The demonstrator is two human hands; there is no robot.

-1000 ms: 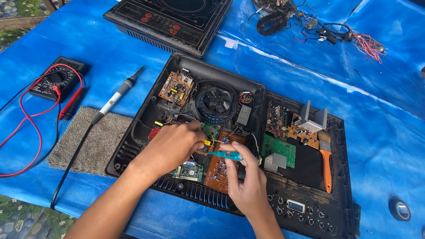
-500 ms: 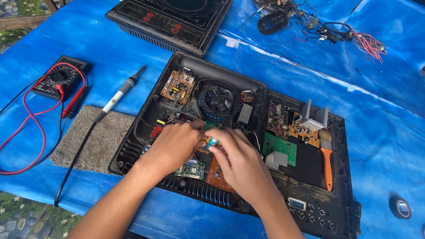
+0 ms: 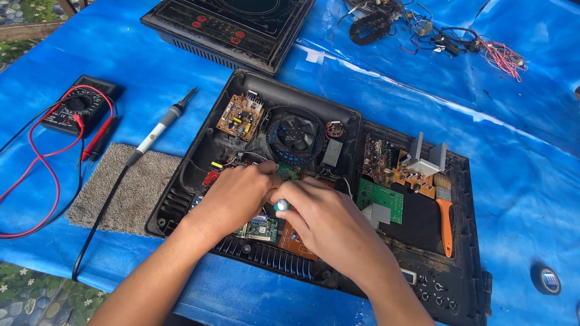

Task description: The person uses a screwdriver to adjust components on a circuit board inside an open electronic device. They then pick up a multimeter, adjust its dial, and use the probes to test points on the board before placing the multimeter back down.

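Now the small blue-capped tool handle (image 3: 281, 205) sits between both hands, over the middle of the open black appliance casing (image 3: 199, 154). A second ago the hands were apart, the right one lower on the brown board with a teal-handled tool lying across it; half a second ago they had come together, and they remain together now, pressed knuckle to knuckle, with only the round blue end of the handle showing.

The left hand (image 3: 237, 194) lies palm down, wrist coming up from the lower left, its fingers curled under so that I cannot tell how tightly they close or on what. The right hand (image 3: 326, 220) comes in from the lower right, its fingers bent around the handle just below the cap, thumb side toward the left hand.

Under the hands, inside the casing, lie a small green circuit board (image 3: 260, 229) and a brown circuit board (image 3: 296, 244). Further back in the casing are the round black fan (image 3: 297, 133) and a tan power board (image 3: 240, 116). Right of the fan, in the adjoining black tray, lie a green board (image 3: 379, 201), a metal heat sink (image 3: 428, 158) and an orange-handled brush (image 3: 445, 212).

Left of the casing, on the blue tarp (image 3: 519, 181), a soldering iron (image 3: 162, 125) lies partly on a grey mat (image 3: 130, 190), and beyond it a multimeter (image 3: 78, 108) with red leads.
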